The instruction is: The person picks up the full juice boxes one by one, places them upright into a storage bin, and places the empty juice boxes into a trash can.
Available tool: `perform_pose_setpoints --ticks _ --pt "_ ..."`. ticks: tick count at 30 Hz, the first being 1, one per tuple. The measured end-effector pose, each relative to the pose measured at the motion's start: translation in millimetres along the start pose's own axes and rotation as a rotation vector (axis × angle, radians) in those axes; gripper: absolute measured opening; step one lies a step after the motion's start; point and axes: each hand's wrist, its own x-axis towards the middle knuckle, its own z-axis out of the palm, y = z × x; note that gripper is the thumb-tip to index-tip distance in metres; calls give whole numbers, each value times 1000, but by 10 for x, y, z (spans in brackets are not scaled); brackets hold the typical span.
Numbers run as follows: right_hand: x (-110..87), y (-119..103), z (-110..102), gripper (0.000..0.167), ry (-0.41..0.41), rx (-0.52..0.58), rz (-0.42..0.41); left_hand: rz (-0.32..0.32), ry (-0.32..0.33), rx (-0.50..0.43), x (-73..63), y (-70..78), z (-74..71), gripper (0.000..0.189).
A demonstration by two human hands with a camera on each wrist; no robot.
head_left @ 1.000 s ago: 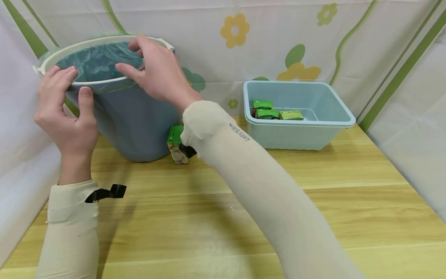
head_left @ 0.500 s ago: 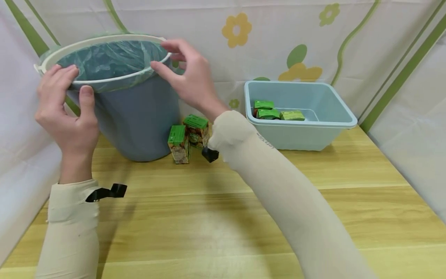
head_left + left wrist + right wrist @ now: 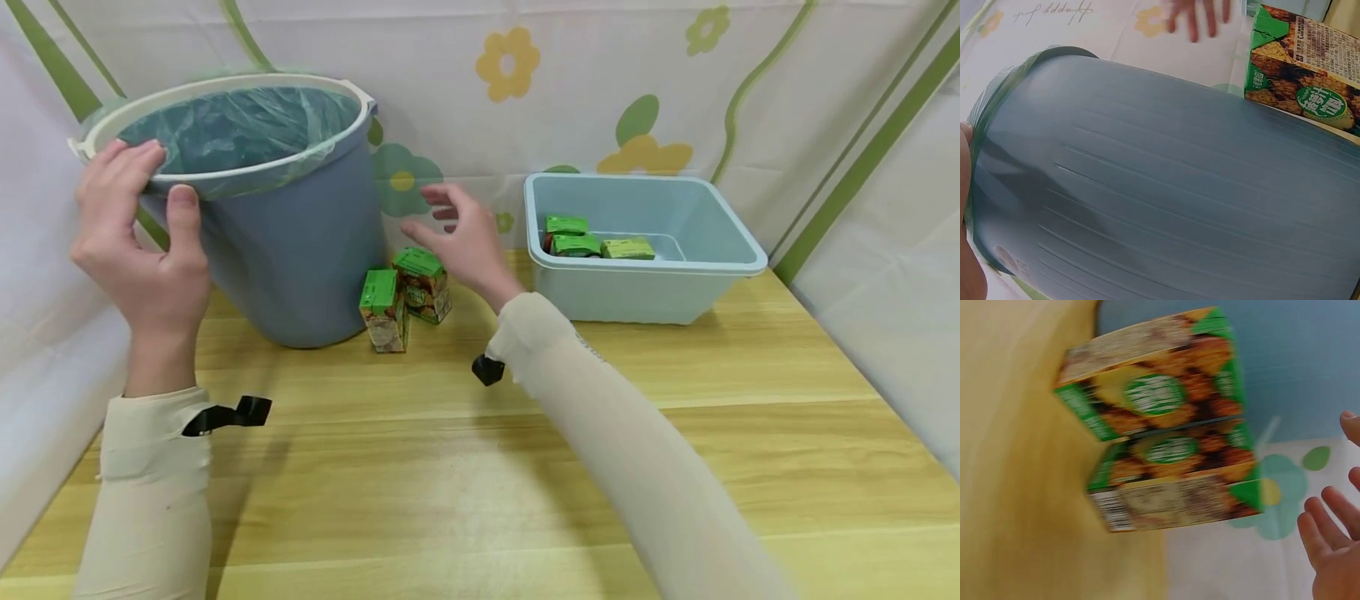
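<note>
A blue-grey trash can (image 3: 300,250) with a pale rim stands at the back left, lined with a thin green plastic bag (image 3: 300,125) folded over the edge. My left hand (image 3: 146,242) grips its front-left rim, fingers over the edge and thumb against the outside. Two green-topped juice cartons (image 3: 385,312) stand upright at the foot of the can, on its right. Fingers spread and holding nothing, my right hand (image 3: 468,242) hovers just above and right of the rear carton (image 3: 422,283). Both cartons (image 3: 1154,394) look blurred in the right wrist view.
A light-blue plastic bin (image 3: 645,287) stands at the back right, with several green-topped cartons (image 3: 576,245) lying in its left part. Behind everything hangs a white curtain (image 3: 450,50) with flower prints. The wooden table (image 3: 420,483) extends in front.
My right hand has left the trash can's rim, moving right and down toward the cartons, and the rear carton has come into view. My left hand stays on the rim.
</note>
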Motion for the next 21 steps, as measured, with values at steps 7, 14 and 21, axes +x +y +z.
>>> perform_pose_setpoints --ticks 7,14,21 --pt "-111 279 109 66 -28 -28 79 10 -12 27 8 -9 -15 35" --pt "-176 440 160 65 -74 -58 77 17 -26 50 2 -33 -27 39" --pt "-239 494 183 63 -85 -71 101 31 -31 55 4 -26 -39 40"
